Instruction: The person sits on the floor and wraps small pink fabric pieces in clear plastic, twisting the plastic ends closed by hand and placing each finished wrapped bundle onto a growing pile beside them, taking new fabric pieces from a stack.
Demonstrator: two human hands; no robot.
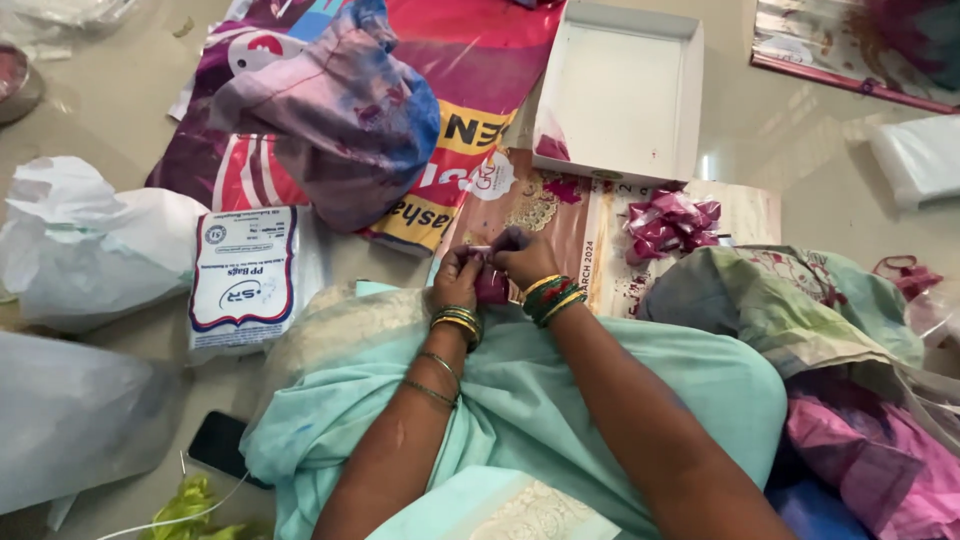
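Sitting on the floor in a pale mint sari [520,400], the person brings both hands together over the knees. Her left hand [457,277] and right hand [520,256] are pinched narrow around a small piece of magenta ribbon [490,285], fingertips touching it from both sides; gold and green bangles [550,296] sit at the wrists. Just beyond the hands lies a printed calendar sheet [570,215], and on it, to the right, a heap of finished magenta ribbon bows [668,222]. Farther off stands an open white cardboard box [620,90]. To the left, a flat packet of plastic bags [245,275] lies near white carrier bags [90,240], and a dark phone [215,443] rests at the near left.
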